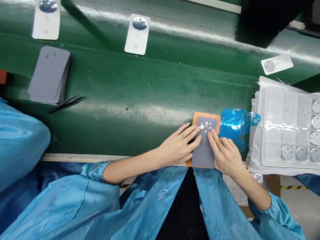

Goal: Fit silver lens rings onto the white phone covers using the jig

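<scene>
Pressing one gray panel (203,150) onto one orange plate (218,120); both hands' fingers (197,129) flat, unclenched.

Open green bench (105,80) spans the middle, tray (275,133) (plus blue film (232,126)) blocking rightward.

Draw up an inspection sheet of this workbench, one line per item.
Surface: green bench, scattered specks
Work items: gray panel on orange plate
Clutter: blue film beside the plate; black tweezers by a gray panel stack; three white cards; clear tray with metal discs
Hands: left hand and right hand, fingers on the gray panel
Cables: nothing seen
Surroundings: blue cloth at left, black object at top right
</scene>
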Tool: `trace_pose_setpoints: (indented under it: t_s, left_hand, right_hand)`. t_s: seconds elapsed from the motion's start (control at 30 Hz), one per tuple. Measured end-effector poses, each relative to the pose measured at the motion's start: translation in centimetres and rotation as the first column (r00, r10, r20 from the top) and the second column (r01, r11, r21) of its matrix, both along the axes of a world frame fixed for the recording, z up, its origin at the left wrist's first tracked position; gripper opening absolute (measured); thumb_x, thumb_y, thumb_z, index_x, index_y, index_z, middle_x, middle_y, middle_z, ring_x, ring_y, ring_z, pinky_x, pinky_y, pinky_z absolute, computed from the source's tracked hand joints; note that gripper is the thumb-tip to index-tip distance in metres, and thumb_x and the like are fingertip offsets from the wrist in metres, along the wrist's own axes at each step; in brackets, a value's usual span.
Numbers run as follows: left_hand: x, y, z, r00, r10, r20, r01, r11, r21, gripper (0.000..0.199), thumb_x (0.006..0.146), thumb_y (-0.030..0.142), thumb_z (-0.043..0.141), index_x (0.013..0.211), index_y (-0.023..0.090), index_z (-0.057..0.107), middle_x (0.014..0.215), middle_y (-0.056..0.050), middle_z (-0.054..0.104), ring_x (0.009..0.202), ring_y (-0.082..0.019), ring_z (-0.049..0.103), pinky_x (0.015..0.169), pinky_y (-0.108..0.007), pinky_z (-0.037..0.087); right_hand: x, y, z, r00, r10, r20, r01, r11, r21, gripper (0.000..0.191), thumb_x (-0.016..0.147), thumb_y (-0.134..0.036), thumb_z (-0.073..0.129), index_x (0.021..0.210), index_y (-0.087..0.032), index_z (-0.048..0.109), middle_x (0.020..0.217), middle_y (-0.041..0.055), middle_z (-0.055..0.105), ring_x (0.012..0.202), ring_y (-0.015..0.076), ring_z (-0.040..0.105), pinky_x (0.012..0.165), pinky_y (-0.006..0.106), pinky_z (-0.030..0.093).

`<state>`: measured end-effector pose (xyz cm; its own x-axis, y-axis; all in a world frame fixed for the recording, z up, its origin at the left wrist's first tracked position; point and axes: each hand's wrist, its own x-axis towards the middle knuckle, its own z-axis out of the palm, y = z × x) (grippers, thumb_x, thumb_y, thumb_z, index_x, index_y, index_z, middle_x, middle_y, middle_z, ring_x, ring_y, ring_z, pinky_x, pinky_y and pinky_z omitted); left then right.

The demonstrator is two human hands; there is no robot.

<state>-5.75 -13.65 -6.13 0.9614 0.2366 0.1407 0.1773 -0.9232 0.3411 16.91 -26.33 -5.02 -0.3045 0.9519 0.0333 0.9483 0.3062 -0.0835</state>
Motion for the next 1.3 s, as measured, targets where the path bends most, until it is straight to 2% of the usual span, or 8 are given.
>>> trace_pose_setpoints:
  t_s: [0.2, 0.27, 0.4, 0.53, 0.77, 1.0, 1.17, 1.3]
  left_hand:
    - [0.7, 4.8, 2.2, 0.990, 0.077, 0.119, -0.026, 0.924, -0.382, 0.069, 0.090, 0.029, 0.075, 0.151, 0.020, 0.043, 0.155, -0.014, 0.050, 0.152, -0.035, 0.036, 0.121, -0.055, 0.041]
    - [2.3, 5.5, 3.3, 0.948, 0.212, 0.235, -0.057, 0.845, -0.531, 0.055, 0.090, 0.025, 0.074, 0.141, 0.019, 0.053, 0.145, -0.013, 0.061, 0.140, -0.030, 0.053, 0.117, -0.048, 0.047]
    - [6.1, 5.1, 5.7, 0.844, 0.364, 0.395, 0.121, 0.587, -0.800, 0.032, 0.087, 0.018, 0.075, 0.116, 0.014, 0.063, 0.104, -0.008, 0.077, 0.095, -0.018, 0.075, 0.090, -0.030, 0.061]
    - [8.1, 3.7, 6.9, 0.790, 0.350, 0.503, 0.120, 0.716, -0.687, 0.009, 0.088, 0.016, 0.074, 0.096, 0.014, 0.070, 0.086, -0.003, 0.076, 0.077, -0.013, 0.071, 0.074, -0.022, 0.057]
    - [8.4, 2.8, 6.3, 0.650, 0.206, 0.732, 0.091, 0.935, -0.344, 0.009, 0.097, 0.016, 0.062, 0.093, 0.015, 0.070, 0.090, -0.006, 0.077, 0.085, -0.015, 0.074, 0.082, -0.025, 0.060]
    - [8.3, 2.9, 6.3, 0.600, 0.108, 0.793, 0.001, 0.991, -0.135, 0.013, 0.095, 0.010, 0.057, 0.094, 0.016, 0.068, 0.089, -0.005, 0.076, 0.084, -0.016, 0.073, 0.083, -0.029, 0.061]
    - [8.2, 3.3, 6.5, 0.535, 0.213, 0.817, 0.079, 0.951, -0.299, 0.012, 0.096, 0.011, 0.059, 0.089, 0.016, 0.068, 0.084, -0.005, 0.076, 0.080, -0.015, 0.072, 0.079, -0.027, 0.060]
    - [8.3, 4.1, 7.1, 0.551, 0.508, 0.662, 0.104, 0.745, -0.659, 0.014, 0.093, 0.022, 0.068, 0.081, 0.015, 0.069, 0.080, -0.004, 0.074, 0.072, -0.014, 0.069, 0.069, -0.025, 0.057]
  right_hand:
    - [0.3, 0.6, 1.0, 0.902, -0.019, -0.431, 0.111, 0.976, 0.190, 0.050, 0.099, -0.014, 0.046, 0.147, -0.024, 0.055, 0.141, 0.0103, 0.066, 0.119, 0.0293, 0.062, 0.096, 0.048, 0.056]
    - [0.2, 1.0, 1.2, 0.667, -0.080, -0.741, 0.302, 0.938, 0.171, 0.043, 0.101, -0.021, 0.048, 0.140, -0.029, 0.062, 0.136, 0.0089, 0.069, 0.121, 0.0301, 0.064, 0.099, 0.053, 0.056]
    - [1.0, 2.4, 0.0, -0.026, -0.028, -0.999, 0.502, 0.864, -0.038, 0.036, 0.100, -0.026, 0.049, 0.129, -0.034, 0.068, 0.112, 0.0054, 0.077, 0.097, 0.0248, 0.073, 0.087, 0.050, 0.061]
    - [2.6, 3.6, -1.1, -0.283, -0.034, -0.959, 0.418, 0.895, -0.155, 0.029, 0.099, -0.032, 0.046, 0.111, -0.032, 0.073, 0.103, 0.0040, 0.075, 0.093, 0.0211, 0.070, 0.087, 0.044, 0.058]
    - [2.8, 4.1, -1.1, -0.214, -0.095, -0.972, 0.426, 0.887, -0.181, 0.031, 0.097, -0.042, 0.035, 0.096, -0.029, 0.063, 0.081, 0.0063, 0.056, 0.083, 0.0261, 0.059, 0.078, 0.047, 0.053]
    - [2.4, 4.8, -0.8, -0.269, -0.055, -0.962, 0.341, 0.928, -0.149, 0.027, 0.096, -0.042, 0.038, 0.098, -0.032, 0.063, 0.083, 0.0050, 0.056, 0.080, 0.0250, 0.057, 0.080, 0.048, 0.052]
    - [1.5, 5.0, 0.0, -0.087, 0.004, -0.996, 0.415, 0.909, -0.032, 0.032, 0.099, -0.041, 0.033, 0.106, -0.033, 0.063, 0.085, 0.0048, 0.061, 0.077, 0.0225, 0.061, 0.070, 0.041, 0.053]
    - [0.1, 7.1, 1.3, 0.154, -0.007, -0.988, 0.524, 0.848, 0.075, 0.026, 0.098, -0.039, 0.051, 0.118, -0.027, 0.063, 0.096, 0.0068, 0.071, 0.084, 0.0220, 0.068, 0.076, 0.041, 0.056]
